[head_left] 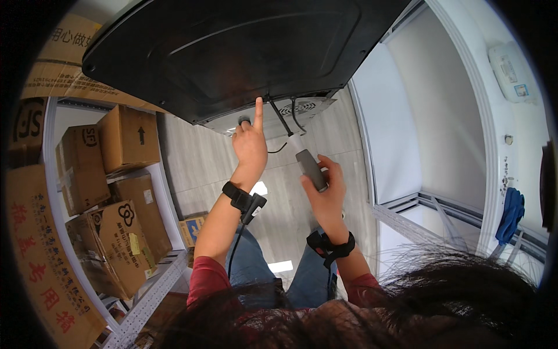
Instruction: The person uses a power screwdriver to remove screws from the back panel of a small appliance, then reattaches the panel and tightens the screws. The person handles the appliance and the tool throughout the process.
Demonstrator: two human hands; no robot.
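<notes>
A large black panel (232, 52) with rounded corners stands before me. Below its edge shows a light grey metal housing (218, 122) with a round vent grille (296, 109). My left hand (251, 142) stretches its index finger up to the panel's lower edge. Its other fingers curl at a small dark round part (244, 121); whether they grip it is hard to see. My right hand (326, 189) is wrapped round a grey power screwdriver (313, 168). The screwdriver's long dark shaft (281, 117) reaches up to the panel's edge, close to my left index fingertip.
Cardboard boxes (125, 136) fill a metal shelf (154, 285) on the left. A dark cable (299, 119) hangs from the panel's edge. On the right are a white metal frame (412, 224) and a blue cloth (510, 216). Pale tiles (192, 163) cover the floor.
</notes>
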